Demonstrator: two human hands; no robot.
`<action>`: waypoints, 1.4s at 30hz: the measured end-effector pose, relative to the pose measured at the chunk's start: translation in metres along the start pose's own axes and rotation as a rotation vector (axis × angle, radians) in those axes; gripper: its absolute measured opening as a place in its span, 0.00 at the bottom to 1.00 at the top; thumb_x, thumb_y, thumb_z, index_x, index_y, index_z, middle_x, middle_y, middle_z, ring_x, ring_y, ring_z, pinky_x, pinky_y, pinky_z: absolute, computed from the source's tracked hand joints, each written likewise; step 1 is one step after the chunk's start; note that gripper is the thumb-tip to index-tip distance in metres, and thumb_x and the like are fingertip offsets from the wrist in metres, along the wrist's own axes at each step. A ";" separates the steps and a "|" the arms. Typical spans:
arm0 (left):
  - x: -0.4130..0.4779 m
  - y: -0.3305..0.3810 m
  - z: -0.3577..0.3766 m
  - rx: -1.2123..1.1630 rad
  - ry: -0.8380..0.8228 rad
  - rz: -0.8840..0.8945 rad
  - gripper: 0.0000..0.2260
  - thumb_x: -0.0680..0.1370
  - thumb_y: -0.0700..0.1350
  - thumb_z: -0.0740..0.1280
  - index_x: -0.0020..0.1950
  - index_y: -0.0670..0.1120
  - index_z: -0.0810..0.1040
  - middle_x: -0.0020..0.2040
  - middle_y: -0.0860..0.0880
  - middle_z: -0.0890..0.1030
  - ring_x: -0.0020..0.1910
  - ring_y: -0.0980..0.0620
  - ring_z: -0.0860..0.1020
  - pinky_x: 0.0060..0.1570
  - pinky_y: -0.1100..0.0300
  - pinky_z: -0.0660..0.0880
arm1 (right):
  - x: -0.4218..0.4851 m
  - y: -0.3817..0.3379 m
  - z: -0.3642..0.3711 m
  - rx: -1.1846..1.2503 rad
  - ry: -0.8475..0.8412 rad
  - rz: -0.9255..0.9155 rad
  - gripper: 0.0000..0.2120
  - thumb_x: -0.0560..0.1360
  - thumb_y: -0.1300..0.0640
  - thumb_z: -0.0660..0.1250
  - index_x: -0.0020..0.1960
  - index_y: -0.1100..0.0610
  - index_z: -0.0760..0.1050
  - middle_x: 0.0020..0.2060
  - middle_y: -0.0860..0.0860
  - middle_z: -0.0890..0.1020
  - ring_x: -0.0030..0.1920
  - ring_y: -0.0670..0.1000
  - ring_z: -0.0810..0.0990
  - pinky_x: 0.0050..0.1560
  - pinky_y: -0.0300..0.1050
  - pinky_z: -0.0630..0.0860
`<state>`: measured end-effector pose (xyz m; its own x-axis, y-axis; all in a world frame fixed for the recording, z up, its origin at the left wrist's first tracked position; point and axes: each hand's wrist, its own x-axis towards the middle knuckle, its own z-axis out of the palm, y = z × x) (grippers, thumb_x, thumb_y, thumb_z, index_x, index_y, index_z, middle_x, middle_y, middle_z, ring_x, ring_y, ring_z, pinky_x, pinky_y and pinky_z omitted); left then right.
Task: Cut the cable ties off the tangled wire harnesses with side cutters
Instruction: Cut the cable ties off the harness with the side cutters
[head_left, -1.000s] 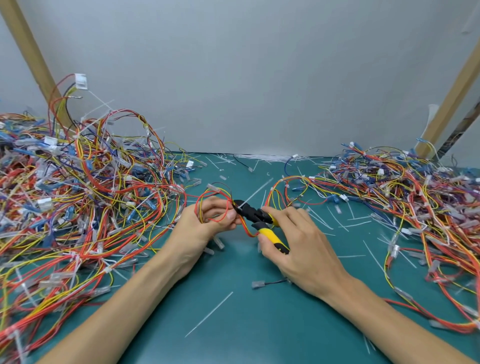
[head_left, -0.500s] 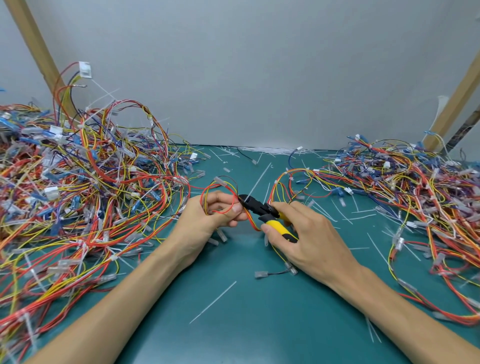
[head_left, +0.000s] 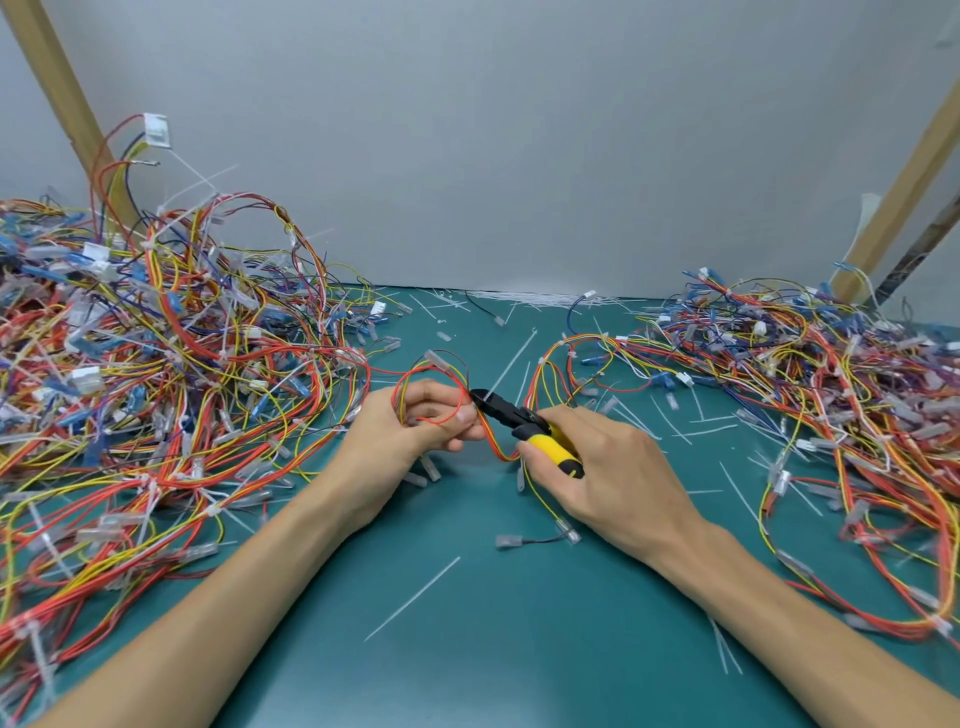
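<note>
Little has moved since half a second ago: the cutters (head_left: 506, 413), with a black nose and smooth yellow handles, stay in the middle of the green mat (head_left: 519, 649). The left hand (head_left: 410, 431) pinches thin red and yellow wires (head_left: 493, 448) at the nose; the right hand (head_left: 613, 478) grips the handles.

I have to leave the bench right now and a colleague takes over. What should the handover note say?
Left hand grips a looped wire bundle. Right hand holds the side cutters, tips at that bundle.
The left pile and right pile of harnesses lie on the green mat.
Done: loose cut ties litter the mat.
Left: the cut in hand; white ties show in the left pile.
</note>
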<state>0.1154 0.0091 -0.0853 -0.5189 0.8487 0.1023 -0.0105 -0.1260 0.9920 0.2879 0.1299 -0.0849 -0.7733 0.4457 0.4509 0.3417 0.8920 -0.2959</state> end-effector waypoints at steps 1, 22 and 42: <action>0.000 0.000 0.000 0.009 0.005 -0.005 0.01 0.77 0.36 0.68 0.47 0.39 0.79 0.37 0.46 0.85 0.33 0.59 0.82 0.30 0.72 0.73 | 0.000 0.000 -0.001 -0.014 0.003 -0.004 0.13 0.76 0.41 0.64 0.50 0.50 0.76 0.35 0.46 0.75 0.37 0.50 0.74 0.37 0.47 0.71; -0.001 -0.001 -0.002 0.117 0.027 -0.064 0.07 0.73 0.50 0.71 0.47 0.48 0.80 0.42 0.47 0.86 0.33 0.59 0.79 0.23 0.67 0.68 | 0.003 0.004 0.000 -0.072 -0.007 -0.038 0.20 0.76 0.37 0.56 0.50 0.52 0.76 0.36 0.48 0.79 0.39 0.55 0.78 0.37 0.51 0.74; 0.001 -0.004 -0.003 0.116 0.023 -0.055 0.08 0.69 0.55 0.74 0.45 0.54 0.82 0.44 0.47 0.86 0.36 0.58 0.80 0.26 0.66 0.71 | 0.003 0.006 0.000 -0.042 0.012 -0.044 0.17 0.77 0.39 0.59 0.50 0.51 0.76 0.37 0.48 0.79 0.40 0.54 0.78 0.38 0.51 0.74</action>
<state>0.1124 0.0089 -0.0897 -0.5396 0.8406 0.0473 0.0592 -0.0182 0.9981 0.2872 0.1366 -0.0853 -0.7814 0.4069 0.4731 0.3302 0.9129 -0.2398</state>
